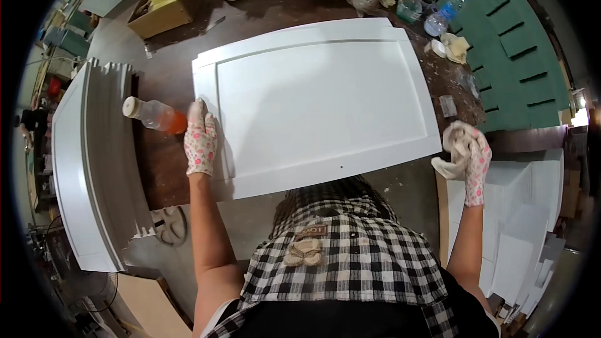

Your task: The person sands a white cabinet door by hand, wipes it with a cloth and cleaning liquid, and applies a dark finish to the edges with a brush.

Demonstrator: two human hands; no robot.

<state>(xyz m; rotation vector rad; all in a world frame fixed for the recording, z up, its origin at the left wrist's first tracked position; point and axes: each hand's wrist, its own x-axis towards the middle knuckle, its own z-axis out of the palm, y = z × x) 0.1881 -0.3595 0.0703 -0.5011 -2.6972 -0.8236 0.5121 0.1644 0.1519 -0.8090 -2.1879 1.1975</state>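
Observation:
A white framed panel, like a cabinet door, lies on the dark brown table before me and juts past its near edge. My left hand, in a flower-patterned glove, lies flat on the panel's left border with its fingers stretched out. Just left of it, a clear bottle of orange liquid with a pale cap lies on its side or leans. My right hand, gloved alike, grips a crumpled off-white rag beside the panel's right corner. The rag covers part of those fingers.
Several pale panels stand stacked on the left. Cardboard boxes line the table's far side. Plastic bottles and scraps crowd the far right corner, beside green slotted panels. More white panels stand low on the right.

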